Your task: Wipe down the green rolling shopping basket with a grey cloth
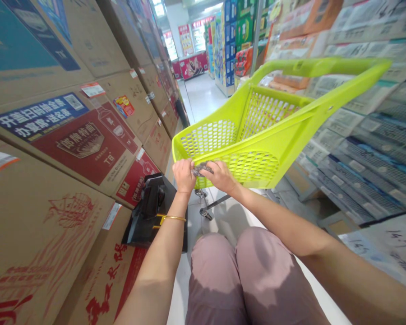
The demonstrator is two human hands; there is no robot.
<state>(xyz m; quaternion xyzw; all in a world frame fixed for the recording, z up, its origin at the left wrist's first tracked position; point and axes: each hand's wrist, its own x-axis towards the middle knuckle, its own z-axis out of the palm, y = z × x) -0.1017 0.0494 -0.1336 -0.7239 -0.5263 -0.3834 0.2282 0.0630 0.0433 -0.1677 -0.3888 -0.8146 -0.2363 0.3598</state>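
Observation:
A lime-green plastic shopping cart (pixel 257 135) stands on wheels in a store aisle in front of my knees. Both hands are at the cart's near rim. My left hand (pixel 183 175) and my right hand (pixel 219 175) are closed on a small dark crumpled cloth (pixel 202 169) held between them against the rim. A gold bangle sits on my left wrist. I am crouched low, with my knees at the bottom of the view.
Stacked brown cardboard cartons (pixel 71 135) wall the left side. A black bag (pixel 154 198) leans against them on the floor. More boxes (pixel 365 149) line the shelves at right. The white floor aisle (pixel 199 95) runs ahead toward red displays.

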